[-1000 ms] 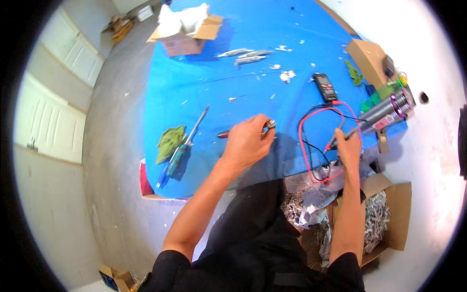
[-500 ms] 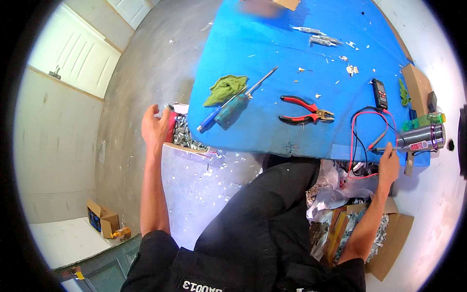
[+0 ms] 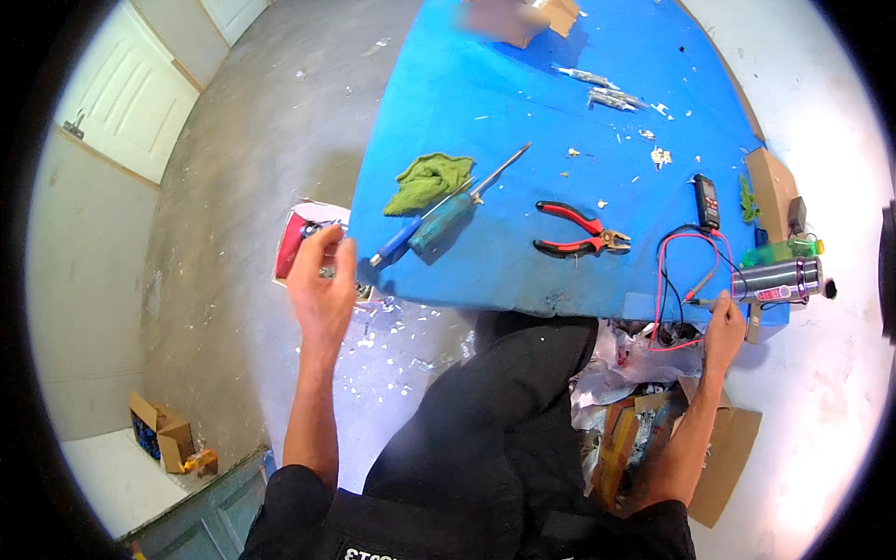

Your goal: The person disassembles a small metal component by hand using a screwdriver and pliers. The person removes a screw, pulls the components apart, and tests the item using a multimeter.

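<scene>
My left hand hovers over a small box of metallic pieces beside the table's left edge. Its fingers are bent but apart, and I see nothing held between them. At the table's front right corner, my right hand pinches a black test probe. The red test probe lies just beyond it, inside the loops of red and black leads. Those leads run to a black handheld multimeter. A steel thermos stretches to the right of my right hand.
On the blue-covered table lie red-handled pliers, two screwdrivers and a green cloth. Several grey cylindrical parts are farther back. A green bottle and cardboard box line the right. An open carton stands below.
My left hand has moved right and nearer to me, from the box's far left side to over it. The right hand still holds the probe. The whole view has shifted slightly.
</scene>
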`<act>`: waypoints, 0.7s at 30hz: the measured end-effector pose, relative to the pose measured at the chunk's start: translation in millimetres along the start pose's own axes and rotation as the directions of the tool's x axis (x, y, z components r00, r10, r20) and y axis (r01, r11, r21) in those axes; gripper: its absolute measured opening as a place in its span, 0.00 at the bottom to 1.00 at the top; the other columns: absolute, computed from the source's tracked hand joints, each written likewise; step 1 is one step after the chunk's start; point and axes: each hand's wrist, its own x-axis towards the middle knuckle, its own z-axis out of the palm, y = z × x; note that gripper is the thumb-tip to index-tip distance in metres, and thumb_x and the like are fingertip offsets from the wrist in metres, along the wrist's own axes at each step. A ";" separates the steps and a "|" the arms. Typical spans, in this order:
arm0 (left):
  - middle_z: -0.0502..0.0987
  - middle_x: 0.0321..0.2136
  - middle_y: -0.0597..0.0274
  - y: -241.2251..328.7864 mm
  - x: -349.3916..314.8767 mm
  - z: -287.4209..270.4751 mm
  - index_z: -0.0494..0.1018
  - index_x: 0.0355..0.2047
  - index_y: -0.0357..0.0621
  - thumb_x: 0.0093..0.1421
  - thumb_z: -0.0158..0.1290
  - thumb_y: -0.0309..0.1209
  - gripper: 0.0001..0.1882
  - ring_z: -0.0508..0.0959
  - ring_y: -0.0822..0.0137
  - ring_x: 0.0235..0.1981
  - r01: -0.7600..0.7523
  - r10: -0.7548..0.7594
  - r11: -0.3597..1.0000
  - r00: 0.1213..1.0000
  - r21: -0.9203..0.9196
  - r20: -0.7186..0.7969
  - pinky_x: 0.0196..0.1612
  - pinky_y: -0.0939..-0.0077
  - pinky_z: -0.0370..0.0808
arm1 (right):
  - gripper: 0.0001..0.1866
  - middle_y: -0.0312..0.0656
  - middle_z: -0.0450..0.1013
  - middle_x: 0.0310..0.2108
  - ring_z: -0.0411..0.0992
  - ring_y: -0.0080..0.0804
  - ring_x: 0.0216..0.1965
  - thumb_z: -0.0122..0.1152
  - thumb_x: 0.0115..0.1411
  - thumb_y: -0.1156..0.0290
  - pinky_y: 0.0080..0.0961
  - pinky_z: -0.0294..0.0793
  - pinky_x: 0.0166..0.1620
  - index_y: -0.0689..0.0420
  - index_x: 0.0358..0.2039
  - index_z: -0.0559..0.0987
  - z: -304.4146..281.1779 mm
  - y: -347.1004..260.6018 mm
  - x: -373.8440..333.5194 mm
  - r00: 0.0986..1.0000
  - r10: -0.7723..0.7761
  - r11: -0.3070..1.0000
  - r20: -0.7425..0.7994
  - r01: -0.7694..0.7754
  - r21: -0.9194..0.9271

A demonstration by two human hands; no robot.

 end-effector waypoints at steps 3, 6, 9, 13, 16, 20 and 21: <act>0.81 0.39 0.51 21.0 3.4 31.2 0.78 0.43 0.36 0.60 0.63 0.23 0.11 0.81 0.54 0.39 -0.216 0.215 0.975 0.976 0.050 0.033 0.45 0.64 0.77 | 0.23 0.46 0.71 0.21 0.68 0.29 0.25 0.56 0.72 0.56 0.33 0.68 0.33 0.66 0.31 0.80 2.8 -37.4 5.2 0.997 -0.033 0.999 0.067 0.032 0.020; 0.80 0.44 0.52 29.9 0.0 58.4 0.78 0.44 0.39 0.56 0.66 0.26 0.16 0.78 0.50 0.47 -0.343 0.333 0.935 0.936 0.086 0.113 0.53 0.56 0.73 | 0.17 0.44 0.70 0.21 0.67 0.26 0.25 0.60 0.69 0.61 0.29 0.69 0.32 0.65 0.35 0.81 5.2 -87.6 7.8 0.981 -0.094 0.989 0.167 0.073 0.129; 0.79 0.49 0.52 36.3 -3.9 73.4 0.78 0.45 0.40 0.55 0.68 0.29 0.18 0.76 0.49 0.52 -0.430 0.401 0.880 0.900 0.201 0.169 0.56 0.52 0.69 | 0.13 0.46 0.77 0.25 0.74 0.28 0.27 0.62 0.68 0.64 0.28 0.73 0.35 0.63 0.37 0.83 21.8 -127.2 13.4 0.954 -0.242 0.953 0.176 0.200 0.227; 0.77 0.51 0.52 23.7 -8.5 85.1 0.76 0.49 0.40 0.55 0.66 0.27 0.21 0.74 0.49 0.54 -0.427 0.393 0.869 0.903 0.249 0.175 0.60 0.49 0.66 | 0.12 0.52 0.80 0.34 0.80 0.44 0.35 0.64 0.64 0.63 0.37 0.77 0.39 0.60 0.38 0.84 52.9 -156.8 39.3 0.917 -0.325 0.937 0.232 0.280 0.206; 0.77 0.52 0.51 20.9 -9.4 86.9 0.75 0.51 0.40 0.55 0.66 0.26 0.22 0.74 0.49 0.55 -0.434 0.396 0.863 0.899 0.258 0.186 0.61 0.49 0.66 | 0.12 0.52 0.80 0.36 0.79 0.50 0.38 0.63 0.63 0.63 0.40 0.78 0.41 0.58 0.38 0.85 82.6 -173.8 68.1 0.902 -0.358 0.930 0.244 0.319 0.183; 0.78 0.53 0.50 20.2 -8.5 89.5 0.76 0.49 0.38 0.56 0.64 0.21 0.19 0.75 0.46 0.55 -0.434 0.399 0.870 0.899 0.235 0.183 0.62 0.50 0.67 | 0.12 0.50 0.79 0.40 0.78 0.50 0.42 0.62 0.63 0.64 0.41 0.77 0.45 0.56 0.41 0.84 126.0 -180.5 110.3 0.893 -0.358 0.931 0.273 0.318 0.182; 0.79 0.52 0.50 20.7 -7.9 89.7 0.76 0.48 0.38 0.56 0.64 0.21 0.19 0.75 0.46 0.55 -0.435 0.399 0.870 0.897 0.231 0.189 0.62 0.50 0.67 | 0.12 0.49 0.79 0.42 0.78 0.49 0.44 0.61 0.63 0.64 0.41 0.77 0.47 0.56 0.42 0.84 138.8 -183.5 120.4 0.891 -0.365 0.929 0.270 0.333 0.160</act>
